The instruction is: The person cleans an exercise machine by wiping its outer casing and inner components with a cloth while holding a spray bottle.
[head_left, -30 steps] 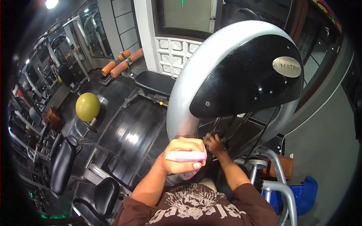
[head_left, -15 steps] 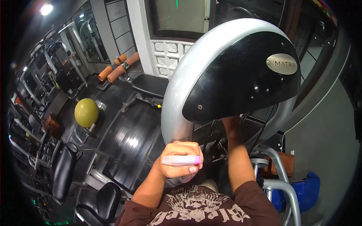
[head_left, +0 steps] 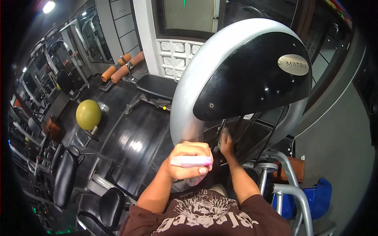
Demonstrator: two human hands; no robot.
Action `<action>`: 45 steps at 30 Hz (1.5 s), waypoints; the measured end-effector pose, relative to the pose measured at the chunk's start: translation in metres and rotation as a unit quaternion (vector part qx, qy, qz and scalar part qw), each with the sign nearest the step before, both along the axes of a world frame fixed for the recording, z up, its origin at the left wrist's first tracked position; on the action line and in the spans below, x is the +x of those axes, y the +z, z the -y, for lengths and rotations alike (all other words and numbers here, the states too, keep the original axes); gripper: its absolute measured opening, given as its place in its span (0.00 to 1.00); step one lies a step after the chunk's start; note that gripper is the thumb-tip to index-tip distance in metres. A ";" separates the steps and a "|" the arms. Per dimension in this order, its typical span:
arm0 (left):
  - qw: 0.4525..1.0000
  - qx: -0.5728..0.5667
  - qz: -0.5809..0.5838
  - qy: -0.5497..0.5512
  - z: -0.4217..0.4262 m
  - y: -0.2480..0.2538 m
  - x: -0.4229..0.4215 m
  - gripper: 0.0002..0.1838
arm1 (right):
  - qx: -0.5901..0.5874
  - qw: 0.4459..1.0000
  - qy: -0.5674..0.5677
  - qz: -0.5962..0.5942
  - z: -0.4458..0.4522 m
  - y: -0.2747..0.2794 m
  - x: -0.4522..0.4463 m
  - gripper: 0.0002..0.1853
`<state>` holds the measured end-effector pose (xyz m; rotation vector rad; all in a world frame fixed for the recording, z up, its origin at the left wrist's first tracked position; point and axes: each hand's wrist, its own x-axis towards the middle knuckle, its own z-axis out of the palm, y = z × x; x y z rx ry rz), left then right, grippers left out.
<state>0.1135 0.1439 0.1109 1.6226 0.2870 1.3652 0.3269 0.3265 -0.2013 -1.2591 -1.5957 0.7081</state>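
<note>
My left hand [head_left: 190,161] is wrapped round a spray bottle [head_left: 191,161] with a white and pink top, in front of the machine's silver curved frame [head_left: 187,90]. My right hand [head_left: 225,143] is beside the dark rods [head_left: 241,128] under the black cover [head_left: 252,74]. Its fingers are closed against a small pale thing, blurred and too small to name. The cover bears an oval badge [head_left: 293,64] reading MATRIX.
A yellow-green ball [head_left: 88,114] lies on the dark floor at left. Behind it are orange rollers [head_left: 114,73] and a black bench [head_left: 156,86]. Black seats [head_left: 66,179] stand at lower left. Silver tubes [head_left: 291,171], a brown box [head_left: 296,170] and a blue object [head_left: 319,198] are at right.
My right hand reached up behind the black cover, then came back down into view beside the rods. My left hand has kept hold of the spray bottle. The view has shifted slightly.
</note>
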 end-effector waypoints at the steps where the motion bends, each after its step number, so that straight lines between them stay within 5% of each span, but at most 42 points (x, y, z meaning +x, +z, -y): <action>1: 1.000 -0.006 0.002 0.000 0.001 0.000 0.000 0.08 | 0.013 0.999 -0.011 -0.027 -0.009 0.033 -0.004 0.22; 3: 1.000 -0.012 0.003 0.004 0.003 -0.001 0.001 0.08 | 0.057 0.995 -0.020 -0.083 -0.029 0.107 -0.012 0.21; 6: 1.000 -0.009 -0.002 0.012 0.002 -0.001 0.001 0.08 | 0.224 0.972 -0.075 0.004 -0.027 0.210 -0.011 0.19; 9: 1.000 -0.016 -0.002 0.011 0.003 -0.001 0.001 0.08 | 0.396 0.912 -0.051 0.097 -0.029 0.239 -0.007 0.18; 11: 1.000 -0.018 0.001 0.008 0.003 0.001 0.002 0.08 | 0.399 0.910 -0.096 0.061 -0.017 0.239 -0.028 0.17; 15: 0.999 -0.032 0.011 -0.005 0.003 -0.001 0.001 0.08 | 0.205 0.976 -0.064 -0.030 -0.009 0.132 -0.034 0.16; 18: 0.999 -0.031 0.003 -0.007 0.003 0.001 0.000 0.08 | 0.174 0.984 -0.017 0.024 0.006 0.025 -0.023 0.17; 23: 1.000 -0.024 0.001 -0.011 0.002 0.001 0.000 0.08 | 0.158 0.987 0.024 0.027 0.015 0.003 -0.006 0.15; 27: 1.000 -0.015 -0.013 0.001 0.003 0.001 -0.001 0.08 | 0.134 0.991 -0.018 0.004 0.005 0.118 -0.011 0.15; 32: 1.000 -0.011 -0.020 0.012 0.003 0.001 0.001 0.08 | 0.354 0.927 -0.068 0.101 -0.015 0.258 -0.009 0.19; 35: 0.999 -0.029 -0.008 0.013 0.005 0.000 0.001 0.08 | 0.419 0.891 -0.051 0.169 -0.022 0.281 -0.003 0.20; 38: 1.000 -0.027 0.002 0.006 0.004 0.001 0.002 0.09 | 0.402 0.906 -0.034 0.128 -0.036 0.251 0.001 0.21; 41: 0.999 -0.030 -0.003 0.011 0.003 0.000 0.002 0.10 | 0.224 0.973 -0.009 0.053 -0.025 0.198 -0.003 0.23; 45: 0.999 -0.019 0.020 -0.019 0.000 0.000 0.002 0.07 | 0.087 0.996 0.029 0.005 -0.009 0.085 -0.007 0.23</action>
